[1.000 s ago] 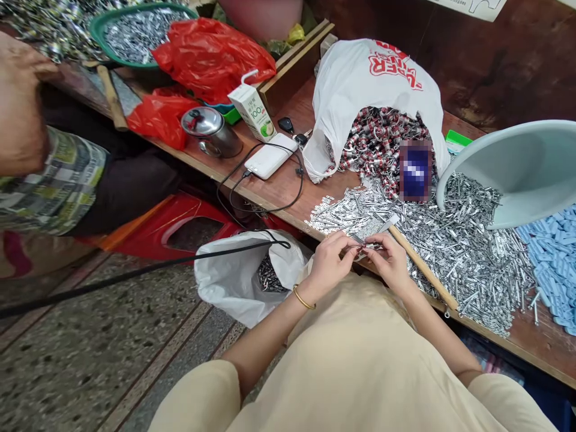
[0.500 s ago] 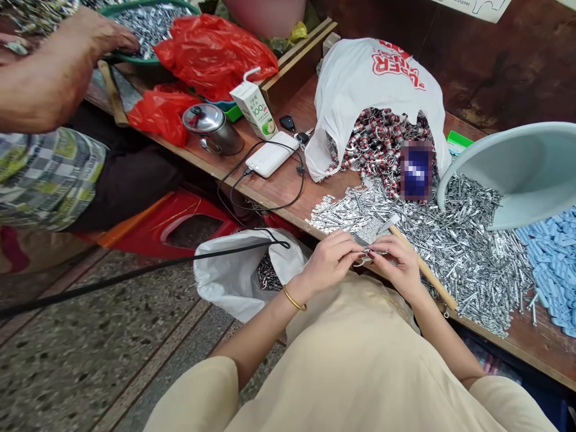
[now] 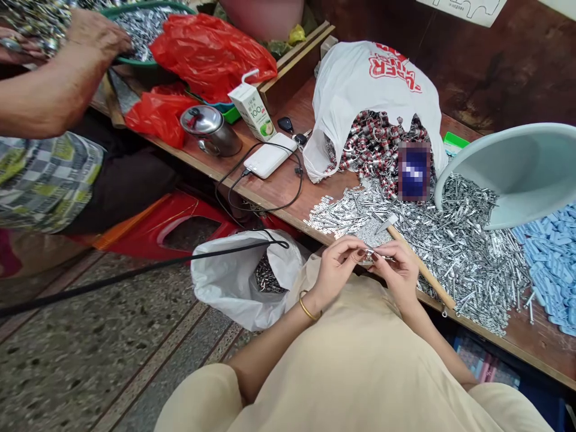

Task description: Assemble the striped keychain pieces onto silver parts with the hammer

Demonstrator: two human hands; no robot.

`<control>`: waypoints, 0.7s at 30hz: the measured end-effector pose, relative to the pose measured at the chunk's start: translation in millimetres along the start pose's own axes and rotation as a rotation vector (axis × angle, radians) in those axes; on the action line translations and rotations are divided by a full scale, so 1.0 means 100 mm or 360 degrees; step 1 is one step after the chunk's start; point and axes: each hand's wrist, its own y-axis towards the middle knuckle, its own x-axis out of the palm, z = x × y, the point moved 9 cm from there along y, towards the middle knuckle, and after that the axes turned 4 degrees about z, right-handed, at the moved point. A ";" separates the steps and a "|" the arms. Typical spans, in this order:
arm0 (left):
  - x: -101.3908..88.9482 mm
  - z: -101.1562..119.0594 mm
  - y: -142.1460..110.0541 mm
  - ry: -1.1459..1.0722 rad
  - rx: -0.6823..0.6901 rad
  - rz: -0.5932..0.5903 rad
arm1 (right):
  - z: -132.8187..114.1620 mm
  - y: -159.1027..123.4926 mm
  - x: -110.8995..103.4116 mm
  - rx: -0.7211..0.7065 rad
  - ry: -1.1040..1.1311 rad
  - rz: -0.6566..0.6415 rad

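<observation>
At the near edge of the metal pile, the person's two hands meet with their fingertips almost together, just in front of a beige shirt. The left hand, with a gold bracelet on its wrist, has thumb and forefinger closed in a pinch on one end of a small metal piece. The right hand pinches the other end just as closely; the fingers hide much of the piece, so its exact shape cannot be told. Just beyond the right hand, a tool with a wooden handle lies across the near side of the pile. Left of the pile and lower than the table, a white sack gapes open, with small dark pieces inside. Right of the pile are light blue plastic pieces, and a pale tub lies tipped at its far right side. Behind the pile, a white bag with red lettering spills red and silver parts. Left of the pile, farther along the table, are a white power bank, a drink carton with a straw, and a lidded metal mug. Well apart from the pile, at far left beyond a red plastic bag, a co-worker's hand is at the edge of a green basin of silver pieces.
</observation>
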 end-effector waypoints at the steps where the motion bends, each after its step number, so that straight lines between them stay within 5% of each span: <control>1: 0.01 -0.01 -0.01 -0.0038 -0.0029 -0.0010 | 0.02 -0.01 0.00 0.0024 0.0041 0.0012; 13: 0.06 -0.29 -0.10 -0.0147 -0.0233 0.0010 | 0.36 -0.05 0.06 0.0303 0.0258 0.0037; 16: 0.13 -0.36 -0.11 -0.0083 -0.0256 -0.0064 | 0.42 -0.01 0.01 0.0303 0.0213 -0.0139; 19: 0.13 -0.46 -0.10 -0.0040 -0.0359 -0.0117 | 0.38 0.13 -0.39 0.0171 -0.0154 -0.0262; 21: 0.08 -0.57 -0.08 -0.0029 -0.0496 -0.0103 | 0.35 0.29 -1.01 0.0101 -0.0584 0.0083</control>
